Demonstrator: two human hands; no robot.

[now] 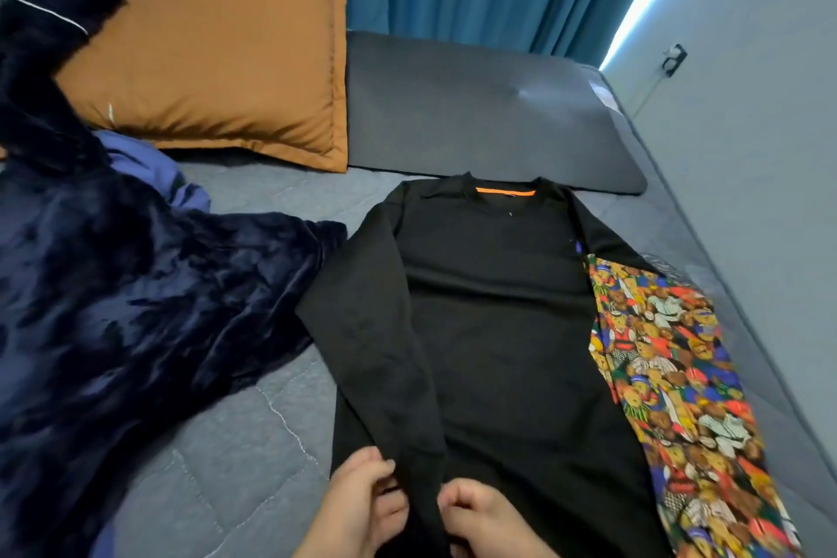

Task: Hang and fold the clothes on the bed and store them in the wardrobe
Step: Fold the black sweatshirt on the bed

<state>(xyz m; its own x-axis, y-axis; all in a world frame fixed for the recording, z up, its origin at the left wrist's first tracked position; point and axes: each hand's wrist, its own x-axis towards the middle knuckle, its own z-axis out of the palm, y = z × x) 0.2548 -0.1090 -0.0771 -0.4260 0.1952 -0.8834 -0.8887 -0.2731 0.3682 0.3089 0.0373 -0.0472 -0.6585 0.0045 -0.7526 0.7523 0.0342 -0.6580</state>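
Black knit fabric is pinched in both hands at 6 o'clock: my left hand (362,498) and right hand (480,516) each grasp the cuff end of the long-sleeved black sweater (502,331), fingers closed on cloth. The sleeve lies folded over the body. The sweater's long axis runs from 6 toward 12, collar farthest from me; both hands are equally near. Touching it at 3 o'clock: a multicoloured bear-print garment (679,376). At 9: a dark navy velvet robe (113,285). At 11: a rust-orange pillow (217,59) on the grey quilted bed (235,435).

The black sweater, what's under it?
The black sweater lies on the grey quilt, partly covering a teddy-bear print garment. How far that reaches underneath is hidden.
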